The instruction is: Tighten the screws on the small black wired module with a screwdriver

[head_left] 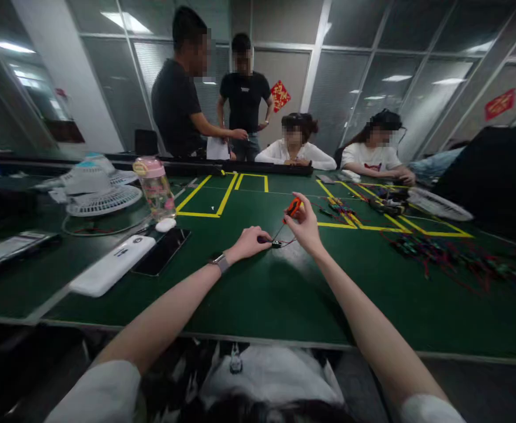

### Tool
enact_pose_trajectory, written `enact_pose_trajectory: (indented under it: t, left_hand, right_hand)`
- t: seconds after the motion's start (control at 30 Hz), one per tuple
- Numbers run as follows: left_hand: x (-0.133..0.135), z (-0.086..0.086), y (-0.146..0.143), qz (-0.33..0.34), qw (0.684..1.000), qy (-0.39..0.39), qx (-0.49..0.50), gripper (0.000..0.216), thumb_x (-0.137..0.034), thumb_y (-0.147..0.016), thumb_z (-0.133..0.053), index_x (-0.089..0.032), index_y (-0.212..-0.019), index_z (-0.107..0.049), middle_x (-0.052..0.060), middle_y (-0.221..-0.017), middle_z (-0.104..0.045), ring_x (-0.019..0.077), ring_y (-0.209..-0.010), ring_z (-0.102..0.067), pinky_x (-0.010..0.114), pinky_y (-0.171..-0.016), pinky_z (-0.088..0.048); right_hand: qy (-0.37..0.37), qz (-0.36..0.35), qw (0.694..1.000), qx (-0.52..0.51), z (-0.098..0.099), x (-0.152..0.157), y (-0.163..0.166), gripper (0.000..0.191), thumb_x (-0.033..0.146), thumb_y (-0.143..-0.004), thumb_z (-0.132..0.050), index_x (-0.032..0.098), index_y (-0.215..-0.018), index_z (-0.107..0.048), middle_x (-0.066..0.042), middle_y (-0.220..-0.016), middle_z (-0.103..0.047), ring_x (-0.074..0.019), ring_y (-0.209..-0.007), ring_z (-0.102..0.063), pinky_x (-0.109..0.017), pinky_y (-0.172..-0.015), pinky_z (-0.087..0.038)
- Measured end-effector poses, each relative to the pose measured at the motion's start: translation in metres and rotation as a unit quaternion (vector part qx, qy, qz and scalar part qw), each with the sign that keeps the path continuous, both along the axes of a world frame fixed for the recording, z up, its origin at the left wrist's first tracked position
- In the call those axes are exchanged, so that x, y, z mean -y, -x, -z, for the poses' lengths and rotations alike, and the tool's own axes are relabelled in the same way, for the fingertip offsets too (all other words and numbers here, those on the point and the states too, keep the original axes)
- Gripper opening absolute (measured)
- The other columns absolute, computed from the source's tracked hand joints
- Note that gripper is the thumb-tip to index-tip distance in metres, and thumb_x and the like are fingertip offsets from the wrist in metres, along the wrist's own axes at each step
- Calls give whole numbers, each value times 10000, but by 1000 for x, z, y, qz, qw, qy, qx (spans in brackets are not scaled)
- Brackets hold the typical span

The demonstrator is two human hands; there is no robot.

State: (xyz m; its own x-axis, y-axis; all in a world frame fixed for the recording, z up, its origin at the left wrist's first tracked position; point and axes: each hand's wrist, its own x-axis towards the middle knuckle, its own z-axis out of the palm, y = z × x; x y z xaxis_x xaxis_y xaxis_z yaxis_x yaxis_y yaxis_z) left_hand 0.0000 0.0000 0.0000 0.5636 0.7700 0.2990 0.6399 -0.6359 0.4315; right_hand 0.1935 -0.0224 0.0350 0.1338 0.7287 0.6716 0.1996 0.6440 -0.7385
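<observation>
My right hand [304, 226] grips a small screwdriver with an orange handle [292, 207], its thin shaft slanting down to a tiny dark part with red wires [277, 243] on the green table [258, 294]. My left hand [250, 242], a watch on its wrist, lies closed on the table and pinches that small part from the left. Both forearms stretch out from the table's near edge.
To the left lie a white power bank [112, 264], a black phone [161, 251], a pink-lidded bottle [154, 187] and a small white fan [101, 189]. Piles of wired parts [443, 249] lie at the right. Two people sit and two stand across the table.
</observation>
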Motion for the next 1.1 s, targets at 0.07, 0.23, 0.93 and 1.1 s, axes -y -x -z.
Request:
enact_pose_trajectory:
  t: [0.07,0.23,0.93,1.1]
  left_hand:
    - [-1,0,-1,1,1000,-2,0,177,-296,-910,-734,-213,-1047,-807,49,-958,-731,213,-947,-649,305,-852,-457]
    - [0,-3,-1,8,1000,-3,1,179,-305,-912,-731,-219,-1051,-806,49,-973,-732,216,-948,-648,315,-868,-454]
    - [0,-3,2,15,1000,5,5,194,-329,-922,-719,-230,-1067,-804,49,-989,-725,224,-964,-641,335,-889,-455]
    - [-1,-2,1,9,1000,1,3,193,-319,-919,-725,-223,-1065,-806,55,-995,-729,223,-959,-649,336,-888,-455]
  right_hand:
    - [-1,-24,1000,-13,2,-2,0,651,230,-734,-679,283,-1350,-477,4,-907,-651,-179,-847,-679,-374,-850,-567]
    - [-12,-10,1000,-2,1,0,2,573,275,-782,-701,290,-1320,-503,-6,-948,-645,-193,-863,-673,-394,-863,-570]
    - [-10,29,1000,7,2,-3,-2,589,221,-738,-666,280,-1301,-500,9,-883,-618,-194,-841,-668,-379,-827,-579]
    - [-21,46,999,10,-2,3,2,458,270,-771,-688,282,-1197,-521,23,-885,-559,-160,-768,-605,-329,-749,-561]
